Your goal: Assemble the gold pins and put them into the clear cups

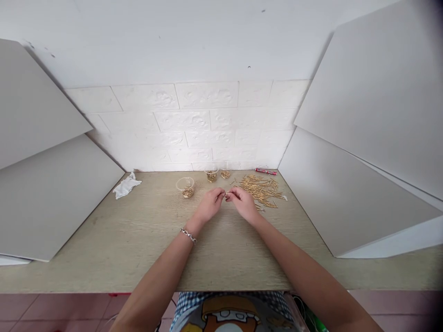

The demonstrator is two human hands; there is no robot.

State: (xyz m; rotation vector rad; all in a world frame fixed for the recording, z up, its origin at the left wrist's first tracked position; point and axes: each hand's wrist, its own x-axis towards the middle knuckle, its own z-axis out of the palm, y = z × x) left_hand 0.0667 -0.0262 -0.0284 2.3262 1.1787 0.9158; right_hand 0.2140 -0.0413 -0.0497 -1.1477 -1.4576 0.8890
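Above the pale, wood-grained tabletop (145, 240), pinching a tiny, slender, pale gold-looking piece (226, 193) between the narrowed fingertips of the bare left hand (211, 204) and bare right hand (242, 204), just left of the heaped, slim, gold-coloured sticks (258, 190). Probably working best by pinching lightly, steadying both sides and keeping the piece unobscured.

Left grip (212, 203) and right grip (243, 204) pinch a tiny piece (226, 193) beside golden sticks (259, 187)
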